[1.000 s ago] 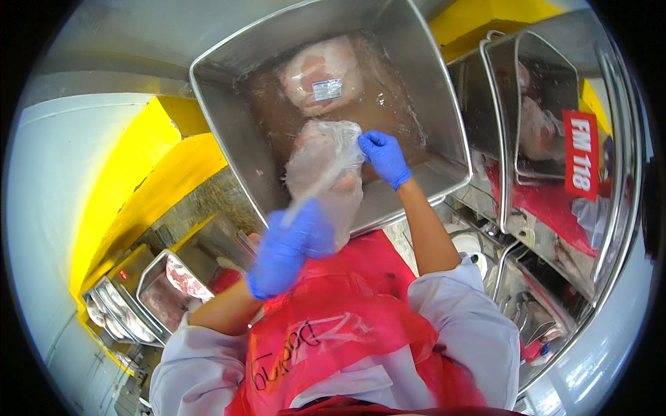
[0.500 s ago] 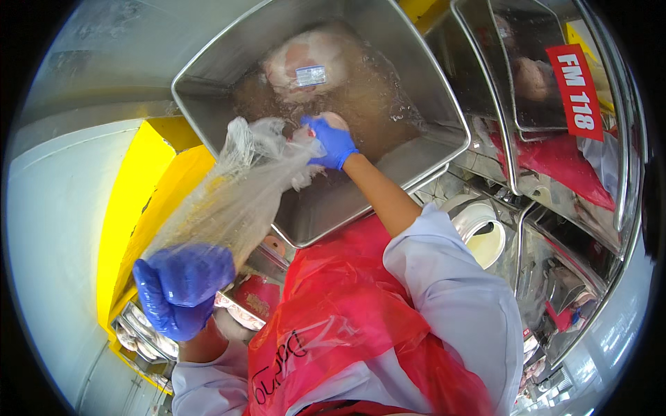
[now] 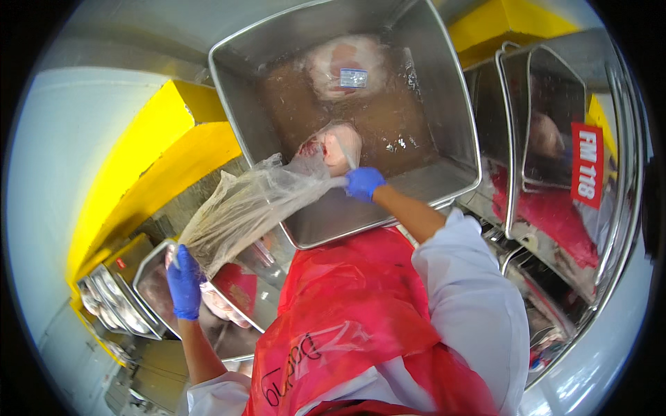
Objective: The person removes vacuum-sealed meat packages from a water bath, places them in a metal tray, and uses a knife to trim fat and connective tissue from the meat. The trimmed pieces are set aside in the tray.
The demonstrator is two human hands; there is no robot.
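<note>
Over the metal bin's (image 3: 333, 222) near side, our right hand (image 3: 364, 183) has drawn back, gripping the clear bag (image 3: 257, 208) our left hand (image 3: 184, 288) also grasps, leaving it seemingly part-stripped from the meat (image 3: 341, 149).

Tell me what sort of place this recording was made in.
Probably a meat-processing room. A deep metal bin holds what looks like raw meat, partly wrapped in a clear plastic bag, and the person wears a red plastic apron and blue gloves.

Wrinkled plastic bag (image 3: 260, 208), smooth metal bin (image 3: 438, 182), glossy plastic apron (image 3: 347, 298), matt cloth sleeves (image 3: 472, 277)
</note>
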